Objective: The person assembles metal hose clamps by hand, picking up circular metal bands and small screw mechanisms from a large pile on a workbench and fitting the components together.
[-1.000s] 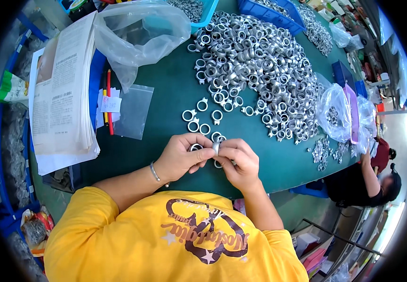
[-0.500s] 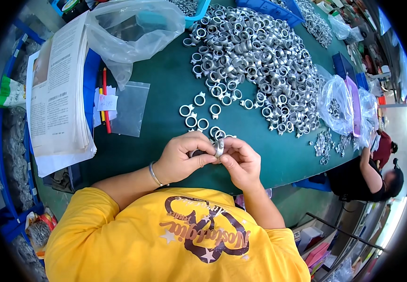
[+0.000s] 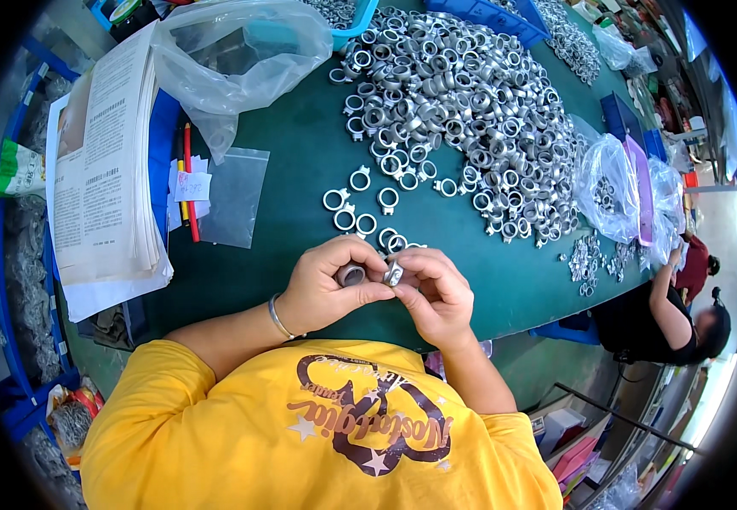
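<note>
The metal ring point(image 3: 393, 274) had turned since a moment earlier, bringing its lug into view; left hand point(image 3: 324, 280) and right hand point(image 3: 441, 299) pinched it in their fingers over the surface point(image 3: 296, 200). The left also cradled a darker ring point(image 3: 351, 274); that crowded grip, I reckoned, could drop either among the loose rings point(image 3: 366, 224).

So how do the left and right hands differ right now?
Left hand wears a bracelet; the right hand has a bare wrist.
Left hand also has a dark ring at its curled fingers; the right hand shows no extra ring.
Shared: both pinch one bright ring at the fingertips.
</note>
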`<action>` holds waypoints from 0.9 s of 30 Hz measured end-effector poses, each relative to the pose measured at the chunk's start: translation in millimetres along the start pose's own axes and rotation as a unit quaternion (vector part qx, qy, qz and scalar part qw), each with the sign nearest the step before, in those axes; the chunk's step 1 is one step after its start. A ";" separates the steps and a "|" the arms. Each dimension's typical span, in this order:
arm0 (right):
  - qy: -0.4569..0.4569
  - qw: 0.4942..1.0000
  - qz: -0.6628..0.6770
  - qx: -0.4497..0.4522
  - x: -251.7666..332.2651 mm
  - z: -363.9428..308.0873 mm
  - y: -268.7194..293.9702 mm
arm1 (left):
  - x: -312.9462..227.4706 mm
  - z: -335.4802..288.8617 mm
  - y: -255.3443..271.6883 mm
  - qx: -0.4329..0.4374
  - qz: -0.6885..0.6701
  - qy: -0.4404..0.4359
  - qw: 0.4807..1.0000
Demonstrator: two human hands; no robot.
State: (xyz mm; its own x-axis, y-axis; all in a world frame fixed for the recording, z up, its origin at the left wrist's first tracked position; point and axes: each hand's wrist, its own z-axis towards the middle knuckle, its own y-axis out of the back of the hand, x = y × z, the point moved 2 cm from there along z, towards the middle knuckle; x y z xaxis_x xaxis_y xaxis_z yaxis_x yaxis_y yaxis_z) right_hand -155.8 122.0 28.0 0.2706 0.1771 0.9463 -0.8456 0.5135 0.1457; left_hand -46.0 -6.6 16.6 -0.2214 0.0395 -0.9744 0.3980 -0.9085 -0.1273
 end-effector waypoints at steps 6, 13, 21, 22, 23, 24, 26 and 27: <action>0.024 0.997 -0.022 -0.064 1.5 -1.3 -1.4 | -1.1 0.5 1.7 -0.013 0.042 -0.022 0.999; 0.068 0.986 -0.139 -0.067 9.9 -1.9 4.5 | 3.8 -1.5 1.3 -0.048 -0.007 0.028 0.998; 0.211 0.938 -0.269 -0.053 21.3 1.8 -4.8 | 6.7 1.2 -2.6 -0.039 -0.195 0.249 0.948; 0.212 0.948 -0.237 -0.022 21.5 3.0 -7.1 | 8.3 1.4 -3.7 -0.050 -0.252 0.277 0.926; 0.201 0.960 -0.194 -0.023 22.4 5.6 -11.1 | 7.9 2.0 -3.1 -0.049 -0.281 0.282 0.916; 0.191 0.957 -0.214 -0.046 20.6 9.1 -9.5 | 7.2 2.6 -1.5 -0.049 -0.310 0.287 0.905; 0.143 0.952 -0.257 -0.083 7.6 25.4 -3.0 | 13.8 0.8 3.3 -0.046 -0.337 0.272 0.900; 0.059 0.958 -0.264 -0.096 -0.5 35.0 -0.1 | 15.4 0.7 4.0 -0.041 -0.340 0.259 0.903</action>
State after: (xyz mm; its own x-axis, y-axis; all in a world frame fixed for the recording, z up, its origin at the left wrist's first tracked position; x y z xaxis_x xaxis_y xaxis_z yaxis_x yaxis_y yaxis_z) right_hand -171.9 92.5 37.6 0.6972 -0.0630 0.7141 -0.4793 0.6998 0.5297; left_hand -48.4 -10.0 1.2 -0.0026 0.7853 -0.6191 0.3961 -0.5676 -0.7218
